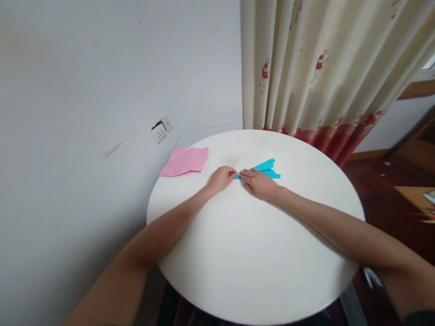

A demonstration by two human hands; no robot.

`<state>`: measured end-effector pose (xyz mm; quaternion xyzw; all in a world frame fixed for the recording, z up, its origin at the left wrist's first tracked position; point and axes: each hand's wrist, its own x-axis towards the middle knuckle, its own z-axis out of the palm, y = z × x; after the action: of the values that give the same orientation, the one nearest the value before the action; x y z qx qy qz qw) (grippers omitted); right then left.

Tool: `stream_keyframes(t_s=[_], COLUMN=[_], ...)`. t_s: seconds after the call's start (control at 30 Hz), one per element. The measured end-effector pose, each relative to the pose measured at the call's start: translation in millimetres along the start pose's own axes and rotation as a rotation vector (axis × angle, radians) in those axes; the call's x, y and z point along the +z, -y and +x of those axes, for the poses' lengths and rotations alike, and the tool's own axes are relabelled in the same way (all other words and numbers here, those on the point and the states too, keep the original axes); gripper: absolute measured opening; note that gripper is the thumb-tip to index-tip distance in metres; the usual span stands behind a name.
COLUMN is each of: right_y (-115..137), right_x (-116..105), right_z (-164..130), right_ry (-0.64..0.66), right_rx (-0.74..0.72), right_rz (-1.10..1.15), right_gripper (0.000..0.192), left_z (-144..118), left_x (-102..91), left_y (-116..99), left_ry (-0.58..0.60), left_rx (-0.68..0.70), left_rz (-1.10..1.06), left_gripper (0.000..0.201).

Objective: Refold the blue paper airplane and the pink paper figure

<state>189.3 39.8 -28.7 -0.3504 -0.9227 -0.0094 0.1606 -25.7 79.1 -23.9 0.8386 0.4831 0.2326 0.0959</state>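
Note:
A folded blue paper (pixel 267 168) lies on the round white table (pixel 251 253), toward its far side. My left hand (pixel 221 178) pinches the paper's pointed near tip with curled fingers. My right hand (pixel 260 183) lies flat over the lower part of the blue paper and presses it to the table. The two hands almost touch at the tip. Part of the blue paper is hidden under my right hand.
A creased pink paper (pixel 186 160) rests at the table's far left edge, against the white wall. A wall socket (pixel 161 129) sits just above it. A cream curtain with red flowers (pixel 326 72) hangs behind the table. Wooden floor and furniture show at the right.

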Motion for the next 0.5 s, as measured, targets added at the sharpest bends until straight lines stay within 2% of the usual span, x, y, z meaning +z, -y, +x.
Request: stream_keyframes(t_s=[0.17, 0.3, 0.5], right_y=[-7, -11, -13], right_x=[5, 6, 4], right_z=[0, -1, -2], right_ry=[0.059, 0.097, 0.139], right_rx=[0.067, 0.12, 0.168], right_rz=[0.033, 0.054, 0.033], right_gripper=[0.054, 0.064, 0.072], left_z=[-6, -16, -26], left_x=[-3.0, 4.7, 9.4], left_y=[-10, -24, -37], left_ry=[0.02, 0.137, 0.312], left_rx=[0.081, 0.174, 0.119], left_rz=[0.128, 0.205, 0.273], left_gripper=[0.025, 0.038, 0.059])
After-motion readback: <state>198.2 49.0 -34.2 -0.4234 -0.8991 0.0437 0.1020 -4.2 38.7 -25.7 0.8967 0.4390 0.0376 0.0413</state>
